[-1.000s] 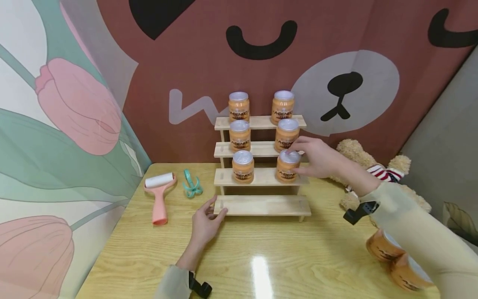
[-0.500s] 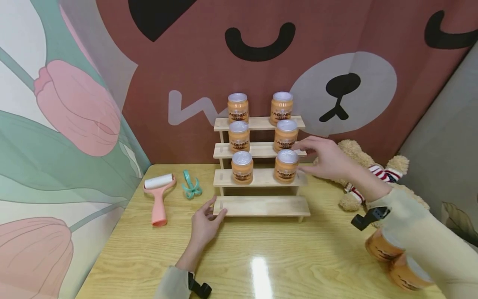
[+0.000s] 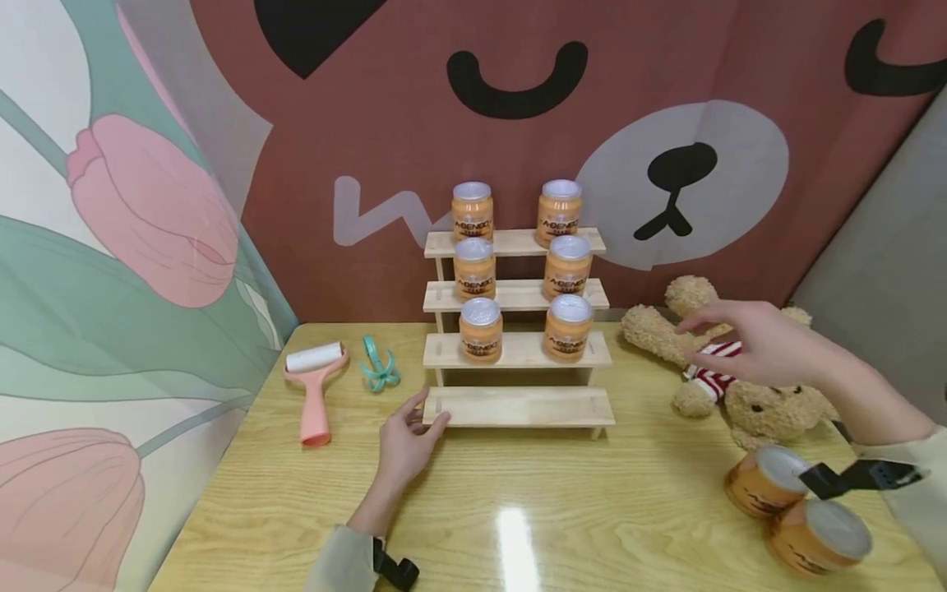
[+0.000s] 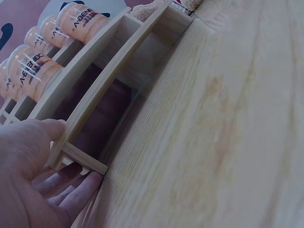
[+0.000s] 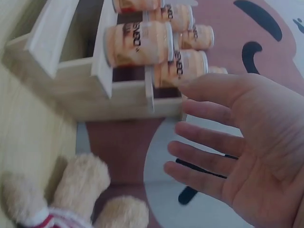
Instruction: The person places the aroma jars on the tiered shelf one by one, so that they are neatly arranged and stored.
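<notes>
A four-step wooden stand (image 3: 518, 407) stands on the table, an orange can with a silver lid at each end of its upper three steps. On the third step down are the right can (image 3: 567, 333) and the left can (image 3: 481, 335). My left hand (image 3: 404, 444) holds the left end of the bottom step; in the left wrist view its thumb lies at the board (image 4: 102, 85) and the fingers reach around the end leg. Away to the right of the stand, my right hand (image 3: 769, 345) hangs over a teddy bear (image 3: 777, 411), fingers apart with nothing between them.
Two more orange cans (image 3: 814, 538) stand at the table's right, below the right wrist. Left of the stand lie a pink-handled lint roller (image 3: 315, 386) and a teal claw-shaped piece (image 3: 381, 370). A printed bear curtain (image 3: 355, 140) hangs close behind.
My right hand has come off the right can on the third step and moved right, over the teddy bear. The can stays standing there. My left hand has kept its place.
</notes>
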Tool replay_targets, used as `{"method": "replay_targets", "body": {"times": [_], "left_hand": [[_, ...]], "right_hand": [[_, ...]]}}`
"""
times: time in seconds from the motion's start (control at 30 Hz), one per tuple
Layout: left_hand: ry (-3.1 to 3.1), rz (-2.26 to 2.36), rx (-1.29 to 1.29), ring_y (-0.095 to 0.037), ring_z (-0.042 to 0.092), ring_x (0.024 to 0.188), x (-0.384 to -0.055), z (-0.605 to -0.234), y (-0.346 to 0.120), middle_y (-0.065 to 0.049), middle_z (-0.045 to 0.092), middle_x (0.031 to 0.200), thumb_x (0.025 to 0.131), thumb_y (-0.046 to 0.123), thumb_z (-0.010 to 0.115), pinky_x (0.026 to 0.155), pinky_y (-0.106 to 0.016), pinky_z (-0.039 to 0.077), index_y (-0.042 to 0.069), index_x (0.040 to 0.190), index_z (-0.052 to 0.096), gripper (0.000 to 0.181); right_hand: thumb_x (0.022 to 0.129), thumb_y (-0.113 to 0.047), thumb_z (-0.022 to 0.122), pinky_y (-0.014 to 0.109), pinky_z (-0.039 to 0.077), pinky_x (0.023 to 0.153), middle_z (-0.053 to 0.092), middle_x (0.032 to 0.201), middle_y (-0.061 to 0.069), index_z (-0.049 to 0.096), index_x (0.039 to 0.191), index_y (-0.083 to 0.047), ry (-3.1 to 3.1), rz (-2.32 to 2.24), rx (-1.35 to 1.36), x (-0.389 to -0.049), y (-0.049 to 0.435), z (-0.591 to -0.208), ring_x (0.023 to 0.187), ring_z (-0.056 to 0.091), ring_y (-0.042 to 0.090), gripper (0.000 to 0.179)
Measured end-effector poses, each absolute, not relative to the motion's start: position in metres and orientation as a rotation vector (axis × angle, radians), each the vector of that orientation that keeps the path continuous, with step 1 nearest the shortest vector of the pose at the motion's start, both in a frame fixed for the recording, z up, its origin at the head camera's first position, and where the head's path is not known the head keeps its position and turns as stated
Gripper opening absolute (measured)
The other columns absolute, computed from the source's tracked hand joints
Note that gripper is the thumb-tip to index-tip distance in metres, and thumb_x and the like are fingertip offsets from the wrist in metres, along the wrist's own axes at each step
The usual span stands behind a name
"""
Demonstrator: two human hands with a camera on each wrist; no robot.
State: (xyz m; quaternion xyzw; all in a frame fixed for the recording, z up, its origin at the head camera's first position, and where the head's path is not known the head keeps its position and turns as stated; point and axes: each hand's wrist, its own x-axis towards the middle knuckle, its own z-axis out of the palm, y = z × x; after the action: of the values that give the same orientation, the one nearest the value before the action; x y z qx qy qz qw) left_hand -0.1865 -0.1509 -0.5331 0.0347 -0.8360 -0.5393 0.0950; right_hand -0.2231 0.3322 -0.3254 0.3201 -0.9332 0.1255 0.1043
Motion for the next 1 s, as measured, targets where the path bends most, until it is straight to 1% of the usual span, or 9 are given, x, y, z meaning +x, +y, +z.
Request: {"method": "replay_targets", "body": {"times": [0.07,0.13,0.23,0.33,0.47,0.57,0.7,0.87,1.0], "left_hand": [[-2.477,-1.599,0.096,-0.027,0.077,0.094,-0.186,-0.533,-0.150,-0.024,0.073,0.121,0.095,0.026,0.084,0.080,-0.034,0.067,0.008,0.149,0.062,0.061],[-2.476,-1.601,0.093,-0.026,0.077,0.093,-0.186,-0.533,-0.150,-0.024,0.073,0.121,0.095,0.026,0.084,0.080,-0.033,0.066,0.008,0.149,0.062,0.061],[-2.469,-1.609,0.098,-0.026,0.077,0.093,-0.186,-0.533,-0.150,-0.024,0.073,0.122,0.095,0.026,0.084,0.079,-0.032,0.066,0.008,0.149,0.062,0.061],[-2.464,-1.616,0.103,-0.026,0.077,0.093,-0.186,-0.533,-0.150,-0.023,0.073,0.122,0.095,0.026,0.084,0.079,-0.032,0.066,0.008,0.149,0.062,0.061],[-2.468,-1.608,0.107,-0.026,0.077,0.093,-0.186,-0.532,-0.150,-0.023,0.074,0.121,0.095,0.025,0.084,0.080,-0.033,0.066,0.008,0.149,0.062,0.061],[-2.472,-1.603,0.111,-0.026,0.077,0.093,-0.186,-0.532,-0.150,-0.023,0.074,0.119,0.095,0.025,0.084,0.080,-0.033,0.066,0.008,0.149,0.062,0.060],[-2.476,-1.603,0.114,-0.026,0.077,0.092,-0.186,-0.532,-0.150,-0.023,0.074,0.118,0.095,0.025,0.084,0.080,-0.033,0.066,0.008,0.149,0.062,0.060],[-2.475,-1.599,0.109,-0.027,0.078,0.092,-0.186,-0.532,-0.150,-0.023,0.074,0.118,0.095,0.024,0.084,0.080,-0.034,0.067,0.008,0.149,0.062,0.061],[-2.471,-1.590,0.098,-0.028,0.078,0.094,-0.186,-0.532,-0.150,-0.024,0.075,0.120,0.095,0.024,0.084,0.080,-0.035,0.067,0.007,0.149,0.062,0.060]], "right_hand": [[0.084,-0.015,0.091,0.023,0.059,0.066,0.074,0.110,-0.010,0.076,0.117,-0.024,-2.793,0.371,0.937,-0.215,0.343,-0.330,0.087,0.068,0.000,0.036],[0.085,-0.019,0.092,0.023,0.057,0.066,0.073,0.108,-0.014,0.076,0.116,-0.026,-2.844,0.363,0.910,-0.208,0.353,-0.334,0.086,0.064,-0.007,0.036],[0.085,-0.022,0.092,0.024,0.059,0.067,0.072,0.109,-0.013,0.075,0.117,-0.026,-2.931,0.373,0.859,-0.197,0.366,-0.342,0.086,0.062,-0.010,0.037],[0.085,-0.030,0.092,0.026,0.061,0.070,0.072,0.114,-0.009,0.074,0.117,-0.024,-3.024,0.363,0.795,-0.189,0.378,-0.352,0.089,0.064,-0.008,0.037],[0.084,-0.042,0.091,0.026,0.061,0.070,0.072,0.117,-0.005,0.073,0.120,-0.023,-3.131,0.403,0.727,-0.181,0.390,-0.364,0.095,0.068,0.002,0.044],[0.084,-0.046,0.090,0.025,0.061,0.069,0.072,0.119,-0.003,0.073,0.122,-0.023,-3.164,0.424,0.723,-0.177,0.396,-0.374,0.101,0.070,0.011,0.048],[0.084,-0.045,0.090,0.025,0.060,0.068,0.073,0.119,-0.001,0.074,0.122,-0.022,-3.191,0.451,0.747,-0.173,0.402,-0.383,0.100,0.072,0.013,0.048],[0.089,-0.041,0.087,0.025,0.060,0.070,0.075,0.120,0.006,0.073,0.127,-0.012,-3.275,0.503,0.796,-0.170,0.405,-0.387,0.096,0.071,0.008,0.050],[0.093,-0.037,0.084,0.025,0.058,0.069,0.076,0.114,0.001,0.074,0.123,-0.010,-3.330,0.475,0.820,-0.171,0.405,-0.388,0.089,0.066,-0.001,0.042]]}}
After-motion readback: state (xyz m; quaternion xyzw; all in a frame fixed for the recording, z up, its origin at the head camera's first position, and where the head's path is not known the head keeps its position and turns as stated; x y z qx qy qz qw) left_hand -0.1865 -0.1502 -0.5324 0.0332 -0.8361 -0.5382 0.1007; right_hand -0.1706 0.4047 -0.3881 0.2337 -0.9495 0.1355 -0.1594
